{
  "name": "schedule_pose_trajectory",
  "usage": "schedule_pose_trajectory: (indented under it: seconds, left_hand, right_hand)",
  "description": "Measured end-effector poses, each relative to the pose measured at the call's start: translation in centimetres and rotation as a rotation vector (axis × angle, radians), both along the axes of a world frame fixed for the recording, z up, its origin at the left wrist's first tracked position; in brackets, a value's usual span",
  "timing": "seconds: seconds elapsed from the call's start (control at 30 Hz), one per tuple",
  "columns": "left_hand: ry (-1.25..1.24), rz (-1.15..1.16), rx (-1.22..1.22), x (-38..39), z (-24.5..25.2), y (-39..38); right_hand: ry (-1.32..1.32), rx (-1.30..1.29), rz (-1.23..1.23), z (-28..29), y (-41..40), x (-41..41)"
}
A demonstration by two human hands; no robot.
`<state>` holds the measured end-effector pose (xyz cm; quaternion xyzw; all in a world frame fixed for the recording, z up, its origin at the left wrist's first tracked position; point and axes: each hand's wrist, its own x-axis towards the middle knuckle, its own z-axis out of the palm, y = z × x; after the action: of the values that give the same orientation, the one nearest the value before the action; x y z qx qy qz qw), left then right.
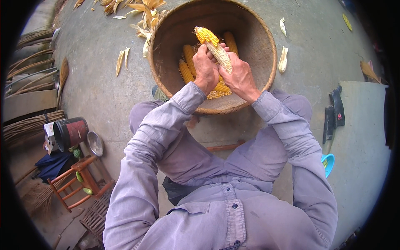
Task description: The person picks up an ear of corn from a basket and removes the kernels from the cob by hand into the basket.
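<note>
A partly shelled corn cob is held slantwise over a round woven basket. Yellow kernels cover its upper end; the lower part is bare and pale. My right hand grips the bare end. My left hand is closed around the cob's middle from the other side, its fingers partly hidden behind it. Inside the basket lie several whole yellow ears of corn, another ear against the far side, and loose kernels near the front wall. The hands hide part of the contents.
Corn husks lie beyond the basket's left rim, with loose husk pieces on the concrete floor at right. A wooden chair, black bucket and metal bowl are at left. Black boots and a blue basin are at right.
</note>
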<state>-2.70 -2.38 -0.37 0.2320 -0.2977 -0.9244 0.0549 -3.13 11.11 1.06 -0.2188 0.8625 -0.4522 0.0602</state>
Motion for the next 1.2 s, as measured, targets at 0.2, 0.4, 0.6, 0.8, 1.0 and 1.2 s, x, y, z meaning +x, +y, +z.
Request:
schedule_pose_trajectory:
  seconds: [0.2, 0.4, 0.6, 0.8, 1.0, 1.2]
  left_hand:
    - [-0.028, -0.008, -0.147, -0.1, -0.2, 0.4]
    - [-0.054, 0.05, -0.244, -0.4, -0.5, 1.0]
    - [0.007, 0.008, -0.072, 0.1, -0.8, 0.3]
    - [0.013, -0.011, -0.096, 0.2, 0.2, 0.1]
    - [-0.011, -0.002, -0.182, -0.3, -0.7, 0.3]
    - [0.007, -0.012, -0.196, -0.1, -0.8, 0.1]
  right_hand:
    - [0.019, 0.04, 0.006, 0.2, 0.1, 0.3]
    - [0.042, -0.013, 0.012, 0.0, 0.0, 0.3]
    - [0.017, 0.007, -0.009, -0.2, 0.0, 0.1]
    - [0.002, -0.004, 0.005, -0.1, 0.2, 0.1]
    - [0.021, -0.006, 0.031, 0.3, 0.2, 0.3]
    - [0.046, -0.009, 0.024, 0.2, 0.1, 0.3]
